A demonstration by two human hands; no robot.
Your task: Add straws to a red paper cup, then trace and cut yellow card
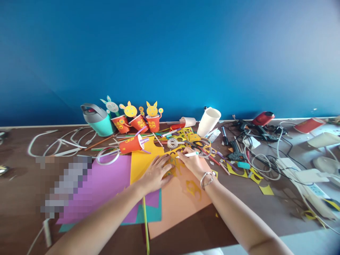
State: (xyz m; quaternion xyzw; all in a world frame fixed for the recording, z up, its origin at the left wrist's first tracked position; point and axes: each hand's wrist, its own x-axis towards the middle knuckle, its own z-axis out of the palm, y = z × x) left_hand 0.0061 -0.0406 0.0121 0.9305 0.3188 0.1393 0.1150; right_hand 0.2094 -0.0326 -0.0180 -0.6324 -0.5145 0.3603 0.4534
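My left hand [155, 173] lies flat with fingers spread, pressing on a yellow stencil piece [172, 166] over the orange paper sheet [177, 198]. My right hand [192, 163], with a bracelet at the wrist, grips a white pen [189, 154] whose tip points left at the stencil. A yellow paper sheet [142, 159] and a purple sheet [103, 187] lie to the left under my left forearm.
Three red paper cups with yellow animal faces [138, 120] stand at the back beside a teal kettle [98, 118]. Another red cup [131, 144] lies on its side. A white cup [208, 121], scissors [199, 145], tape [172, 142], glue guns [236, 150], cables and a power strip [313, 187] crowd the right.
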